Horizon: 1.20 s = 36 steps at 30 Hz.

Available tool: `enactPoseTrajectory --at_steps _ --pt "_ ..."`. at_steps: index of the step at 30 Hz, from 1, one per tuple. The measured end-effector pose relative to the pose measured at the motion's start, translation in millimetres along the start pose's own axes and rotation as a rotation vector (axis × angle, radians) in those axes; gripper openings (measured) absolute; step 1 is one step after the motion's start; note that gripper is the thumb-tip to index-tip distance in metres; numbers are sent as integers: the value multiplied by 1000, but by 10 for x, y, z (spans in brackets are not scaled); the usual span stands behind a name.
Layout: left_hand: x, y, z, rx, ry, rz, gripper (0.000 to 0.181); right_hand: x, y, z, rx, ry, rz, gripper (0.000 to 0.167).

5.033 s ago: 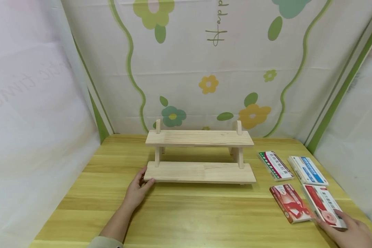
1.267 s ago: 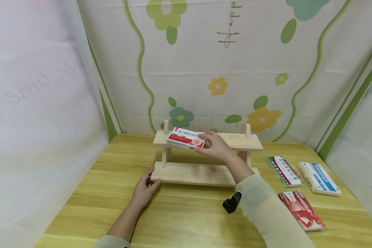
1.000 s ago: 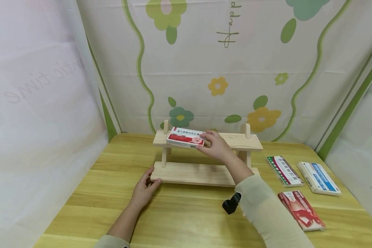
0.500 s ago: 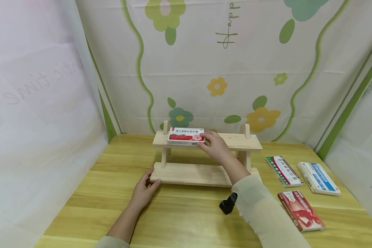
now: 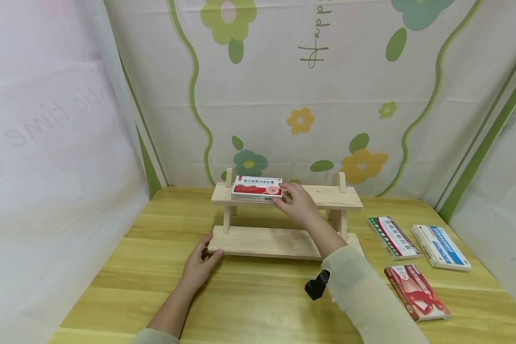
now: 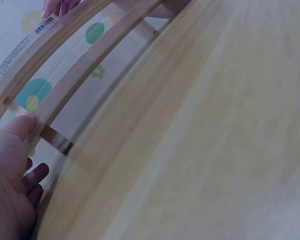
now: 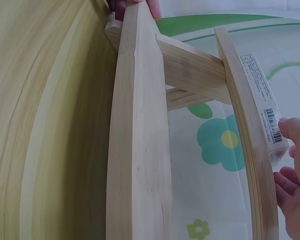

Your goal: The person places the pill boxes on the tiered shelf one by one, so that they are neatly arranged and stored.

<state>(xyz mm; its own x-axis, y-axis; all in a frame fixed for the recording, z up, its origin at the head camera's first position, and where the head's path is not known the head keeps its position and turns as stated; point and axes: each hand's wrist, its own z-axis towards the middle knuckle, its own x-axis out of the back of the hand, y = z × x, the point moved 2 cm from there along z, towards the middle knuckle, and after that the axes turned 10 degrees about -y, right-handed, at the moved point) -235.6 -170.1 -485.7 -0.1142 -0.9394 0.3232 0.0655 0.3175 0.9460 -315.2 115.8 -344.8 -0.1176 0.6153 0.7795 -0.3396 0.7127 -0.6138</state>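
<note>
A two-tier wooden shelf [image 5: 262, 241] stands on the table. On the left part of its upper board lies a red-and-white medicine box [image 5: 251, 187], printed face up. My right hand [image 5: 298, 203] pinches the right end of this box between thumb and fingers; the right wrist view shows the box's barcode side [image 7: 262, 100] along the board. At the left end of the lower board, my left hand [image 5: 198, 265] holds the shelf. In the left wrist view its thumb [image 6: 22, 125] presses the board, with the other fingers lower down.
To the right on the table lie a green-and-white medicine box [image 5: 394, 237], a blue-and-white one [image 5: 440, 247] and a red one [image 5: 417, 292]. A flowered cloth [image 5: 258, 86] hangs behind. A black wrist device [image 5: 317, 285] sticks out under the right sleeve.
The red-and-white box went from the right side of the table to the upper board. Over the last second it turned square to the board's edge. My left hand kept its hold.
</note>
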Motion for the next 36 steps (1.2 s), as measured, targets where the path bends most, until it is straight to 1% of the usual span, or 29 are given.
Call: enactPoseTrajectory --at_steps 4,10,19,23,30,36 --pt "-3 2 -9 7 -2 0 70 31 30 -63 13 11 4 58" --pt "0 11 -24 20 -6 15 70 98 93 -191 -7 8 19 60" --pt "9 3 -25 31 -9 30 70 219 273 -450 -22 14 35 62" --pt "12 -2 -22 23 -14 27 71 289 349 -576 -28 30 38 64" --pt "24 33 -37 14 -17 42 72 402 463 -771 0 84 7 64" --pt "15 36 -34 16 -29 35 72 482 611 -1005 -78 72 -15 69"
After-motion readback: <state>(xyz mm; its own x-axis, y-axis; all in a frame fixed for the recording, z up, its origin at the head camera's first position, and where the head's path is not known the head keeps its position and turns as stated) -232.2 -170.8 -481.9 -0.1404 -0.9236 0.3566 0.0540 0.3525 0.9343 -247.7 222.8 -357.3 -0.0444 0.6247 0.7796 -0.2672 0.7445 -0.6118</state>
